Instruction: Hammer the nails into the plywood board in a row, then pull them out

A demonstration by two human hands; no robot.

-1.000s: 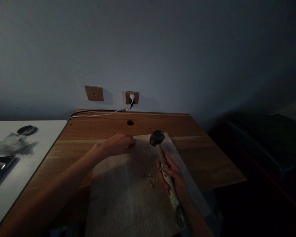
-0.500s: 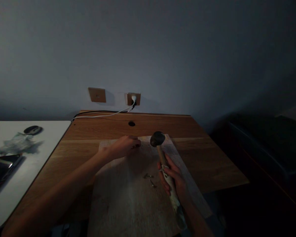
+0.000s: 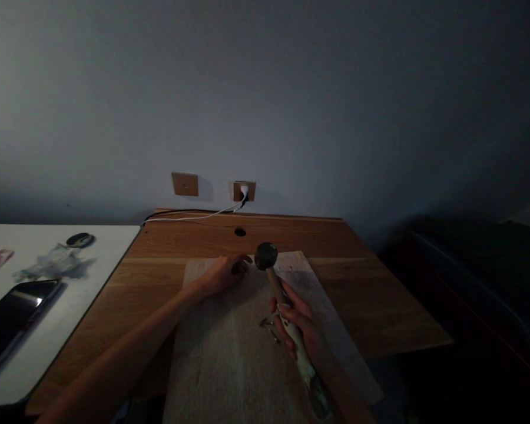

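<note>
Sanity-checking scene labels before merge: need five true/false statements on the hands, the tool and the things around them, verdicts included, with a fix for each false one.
1. The right hand grips the mallet. True.
2. The left hand grips the mallet's handle too. False: only the right hand does; the left hand is at the far side of the board, near the mallet's head.
3. Small metal pieces lie on the board. True.
4. The phone lies on the board. False: the phone lies on the white table.
5. A white plug sits in the wall outlet. True.
</note>
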